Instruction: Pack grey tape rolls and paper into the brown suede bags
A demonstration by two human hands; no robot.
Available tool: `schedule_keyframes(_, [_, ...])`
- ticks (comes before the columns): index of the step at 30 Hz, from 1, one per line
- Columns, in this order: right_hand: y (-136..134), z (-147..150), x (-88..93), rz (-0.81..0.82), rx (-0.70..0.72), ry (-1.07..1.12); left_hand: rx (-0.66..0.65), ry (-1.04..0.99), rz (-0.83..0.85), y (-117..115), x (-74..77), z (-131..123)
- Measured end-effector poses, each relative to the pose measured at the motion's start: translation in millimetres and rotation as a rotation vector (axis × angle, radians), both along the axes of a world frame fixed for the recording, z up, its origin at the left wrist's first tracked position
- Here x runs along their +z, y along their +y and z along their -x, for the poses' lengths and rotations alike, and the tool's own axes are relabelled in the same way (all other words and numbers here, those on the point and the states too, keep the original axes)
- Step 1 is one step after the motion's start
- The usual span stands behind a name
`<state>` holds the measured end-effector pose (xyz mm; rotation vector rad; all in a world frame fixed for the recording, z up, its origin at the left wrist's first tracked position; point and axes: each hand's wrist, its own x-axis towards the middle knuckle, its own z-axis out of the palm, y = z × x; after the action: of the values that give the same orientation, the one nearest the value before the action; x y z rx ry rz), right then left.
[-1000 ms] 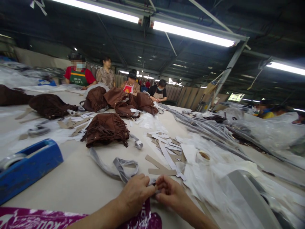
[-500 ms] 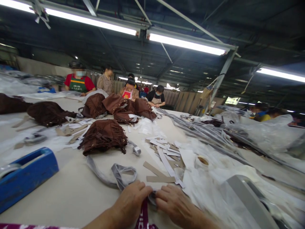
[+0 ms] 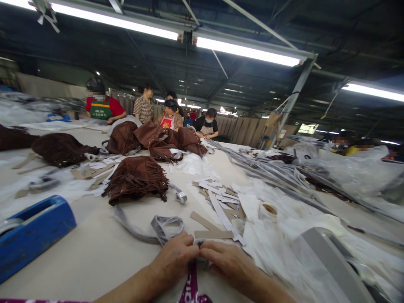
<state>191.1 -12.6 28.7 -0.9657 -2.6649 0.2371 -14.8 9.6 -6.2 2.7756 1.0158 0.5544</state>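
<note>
My left hand (image 3: 175,256) and my right hand (image 3: 225,263) meet at the bottom centre, fingertips pinched together. Between them is the end of a grey, plastic-wrapped strap (image 3: 134,229), mostly hidden by my fingers. The strap loops beyond my left hand and runs back toward a brown fringed bag (image 3: 135,179) lying on the table. Below my hands shows a purple cloth with white lettering (image 3: 191,286). Strips of beige and white card (image 3: 213,234) lie just past my fingers.
A blue tape dispenser (image 3: 41,235) stands at left, a grey dispenser (image 3: 334,261) at right. A tape roll (image 3: 268,210) rests on white sheeting. More brown bags (image 3: 151,134) are piled farther back. Wrapped straps (image 3: 265,172) stretch along the right. Several people work beyond.
My hands have come closer together, the right one moving left until the fingertips meet. Less of the strap shows between them. The view has shifted slightly.
</note>
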Motion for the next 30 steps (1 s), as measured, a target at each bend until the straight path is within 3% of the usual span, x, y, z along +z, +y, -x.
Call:
schedule_keyframes(3, [3.5,-3.3,-5.9,-0.190,0.018,-0.134,0.064,0.000,0.036,-2.1,-1.3,-1.8])
schedule_keyframes(7, [-1.2,28.4,-47.5,-0.233,-0.341,0.042,0.283,-0.085,0.176,-8.6,-0.6,-5.6])
schedule_keyframes(9, [-5.2,49.0,-64.1,-0.232,-0.524,0.148,0.303,-0.102,0.195,-10.7,0.4,-5.8])
schedule_keyframes(11, [-7.9,62.3,-68.6,-0.219,-0.612,0.217,0.265,-0.085,0.164,-10.2,1.4,-3.6])
schedule_keyframes(13, [-8.0,62.7,-60.3,-0.146,-0.581,0.260,0.223,-0.045,0.121,-7.1,2.8,0.3])
schedule_keyframes(16, [-2.9,42.4,-36.0,-0.080,-0.366,0.171,0.164,0.006,0.087,-1.1,6.1,6.1])
schedule_keyframes(19, [3.4,20.3,-20.0,-0.256,-0.109,-0.097,0.110,0.028,0.083,2.4,9.0,8.3])
schedule_keyframes(21, [4.4,16.9,-22.1,-0.387,-0.055,-0.195,0.098,0.048,0.061,3.2,9.3,7.8])
schedule_keyframes(24, [-0.1,30.6,-40.0,-0.436,-0.297,-0.143,0.188,0.046,0.012,2.5,8.1,4.0])
schedule_keyframes(27, [-5.0,53.5,-55.6,-0.324,-0.556,-0.023,0.297,0.056,0.058,-0.7,7.5,-3.2])
schedule_keyframes(30, [-4.7,69.4,-54.6,-0.179,-0.663,0.129,0.295,0.037,0.072,-4.8,6.7,-7.5])
